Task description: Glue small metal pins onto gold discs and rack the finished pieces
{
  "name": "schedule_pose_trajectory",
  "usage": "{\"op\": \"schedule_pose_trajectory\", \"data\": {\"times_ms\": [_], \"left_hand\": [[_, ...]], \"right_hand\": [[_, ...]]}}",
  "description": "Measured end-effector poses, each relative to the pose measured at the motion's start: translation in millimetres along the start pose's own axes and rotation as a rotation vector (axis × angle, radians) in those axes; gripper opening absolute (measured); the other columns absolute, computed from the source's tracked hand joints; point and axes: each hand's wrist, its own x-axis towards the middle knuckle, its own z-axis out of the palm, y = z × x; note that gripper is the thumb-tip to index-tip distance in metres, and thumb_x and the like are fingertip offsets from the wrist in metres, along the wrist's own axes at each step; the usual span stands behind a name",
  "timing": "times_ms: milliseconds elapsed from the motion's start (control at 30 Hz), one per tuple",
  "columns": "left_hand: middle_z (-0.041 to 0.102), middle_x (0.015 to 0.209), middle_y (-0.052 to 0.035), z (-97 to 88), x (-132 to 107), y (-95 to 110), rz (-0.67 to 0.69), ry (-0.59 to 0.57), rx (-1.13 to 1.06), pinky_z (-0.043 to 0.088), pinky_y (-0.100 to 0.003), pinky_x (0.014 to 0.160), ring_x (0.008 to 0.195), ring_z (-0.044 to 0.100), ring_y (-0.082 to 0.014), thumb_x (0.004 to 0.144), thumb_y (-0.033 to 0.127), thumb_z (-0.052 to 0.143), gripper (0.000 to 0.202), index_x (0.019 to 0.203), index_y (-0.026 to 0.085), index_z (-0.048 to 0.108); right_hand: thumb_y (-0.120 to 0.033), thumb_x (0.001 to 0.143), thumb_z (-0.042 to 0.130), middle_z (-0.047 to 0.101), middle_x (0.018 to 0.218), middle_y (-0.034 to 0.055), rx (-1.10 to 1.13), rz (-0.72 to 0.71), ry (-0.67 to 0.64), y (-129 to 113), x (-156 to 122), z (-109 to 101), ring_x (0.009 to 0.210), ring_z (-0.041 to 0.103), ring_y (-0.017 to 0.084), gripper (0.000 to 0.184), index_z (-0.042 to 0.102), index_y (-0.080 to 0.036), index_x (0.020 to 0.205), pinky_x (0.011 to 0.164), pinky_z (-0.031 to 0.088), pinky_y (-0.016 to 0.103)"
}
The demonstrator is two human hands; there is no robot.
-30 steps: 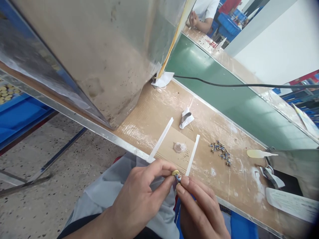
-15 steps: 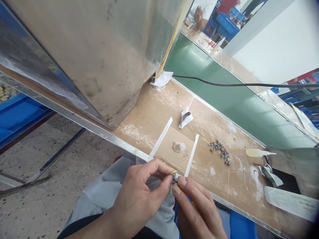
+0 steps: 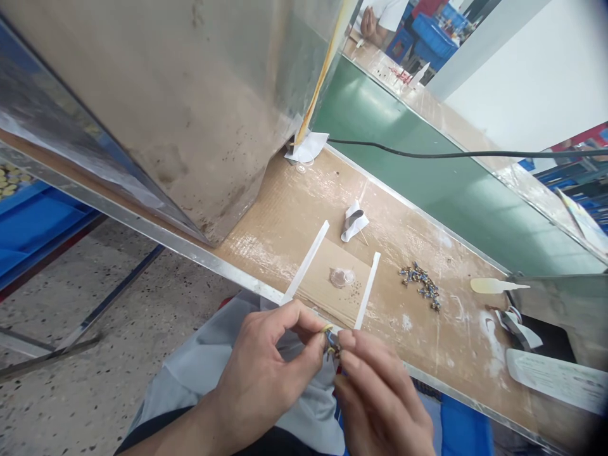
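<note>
Between thumb and forefinger, my left hand pinches a small blue and gold piece, held over the table's front edge. My right hand meets it from the other side, its fingertips drawn together at the piece's lower right end. Fingers cover much of the piece, so its exact kind does not show. Just beyond, a cardboard sheet, taped down with white strips, carries a small clear round dish and scattered tiny bits. To its right lies a pile of similar blue and gold pieces.
A bottle with pale yellow liquid, a black pad and a white printed strip lie at right. White paper with a dark item sits behind the cardboard. A large metal box blocks the left. A black cable crosses behind.
My right fingers have shifted slightly and spread a little at the piece, showing more of its lower end. My left hand keeps its pinch. The view has moved slightly.
</note>
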Motion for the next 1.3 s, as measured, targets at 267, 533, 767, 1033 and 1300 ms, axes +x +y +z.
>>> {"op": "schedule_pose_trajectory", "data": {"times_ms": [267, 533, 767, 1033, 1300], "left_hand": [[0.082, 0.081, 0.0065, 3.6, -1, 0, -0.017, -0.041, -0.021, 0.058, -0.027, 0.076, 0.074, 0.076, -0.0144, 0.099, 0.016, 0.071, 0.014, 0.092, 0.026, 0.078], [0.080, 0.081, 0.0054, 4.1, 1, -1, -0.048, -0.079, -0.098, 0.057, -0.026, 0.074, 0.076, 0.074, -0.0145, 0.101, 0.015, 0.069, 0.016, 0.092, 0.025, 0.078], [0.077, 0.083, 0.0057, 4.5, 0, -2, -0.083, -0.119, -0.162, 0.056, -0.024, 0.075, 0.079, 0.072, -0.0136, 0.103, 0.014, 0.068, 0.017, 0.093, 0.024, 0.076], [0.082, 0.084, -0.0004, 8.0, 4, -13, -0.326, -0.191, -0.470, 0.061, -0.028, 0.080, 0.080, 0.077, -0.0170, 0.101, 0.022, 0.079, 0.007, 0.094, 0.019, 0.078], [0.085, 0.089, -0.0060, 6.7, 7, -16, -0.734, -0.419, -0.963, 0.065, -0.021, 0.078, 0.076, 0.079, -0.0122, 0.101, 0.024, 0.089, 0.013, 0.094, 0.013, 0.085]], "right_hand": [[-0.013, 0.107, 0.078, 0.086, 0.112, 0.0024, 0.220, 0.393, -0.145, 9, 11, -1, 0.103, 0.084, 0.019, 0.020, 0.086, -0.028, 0.118, 0.089, 0.071, 0.026], [-0.012, 0.105, 0.081, 0.087, 0.109, 0.0014, 0.282, 0.433, -0.148, 12, 12, -1, 0.101, 0.084, 0.018, 0.020, 0.087, -0.029, 0.113, 0.090, 0.070, 0.026], [-0.012, 0.105, 0.080, 0.087, 0.109, 0.0015, 0.280, 0.439, -0.148, 11, 11, -4, 0.100, 0.085, 0.018, 0.020, 0.087, -0.029, 0.113, 0.087, 0.070, 0.024], [-0.019, 0.108, 0.080, 0.086, 0.106, 0.0000, 0.318, 0.541, -0.243, 16, 17, -5, 0.095, 0.083, 0.016, 0.015, 0.088, -0.030, 0.111, 0.082, 0.067, 0.022], [-0.024, 0.110, 0.077, 0.083, 0.106, 0.0022, 0.464, 0.597, -0.409, 27, 20, -21, 0.095, 0.080, 0.017, 0.014, 0.088, -0.030, 0.116, 0.084, 0.065, 0.027]]}}
